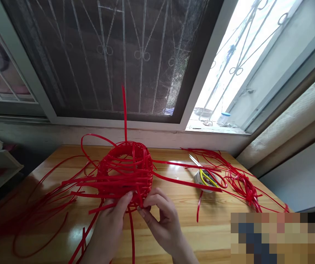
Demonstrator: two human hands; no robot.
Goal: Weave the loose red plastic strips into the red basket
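A round basket point(124, 172) woven from red flat strips sits on the wooden table in front of me, with long loose strip ends sticking out on several sides. My left hand point(113, 216) holds its near left side, the thumb pressed on the weave and the other fingers hidden behind it. At the near right edge, my right hand point(160, 216) pinches a short red strip point(139, 198) between thumb and forefinger. One strip point(124, 113) stands upright from the far rim. Another strip hangs down between my hands toward the table's front.
Scissors with yellow handles point(207, 178) rest in a small round container point(198, 178) on the right. Beyond lies a tangled bundle of red strips point(245, 189); more loose strips point(44, 205) spread over the left. A barred window stands behind the table point(174, 227).
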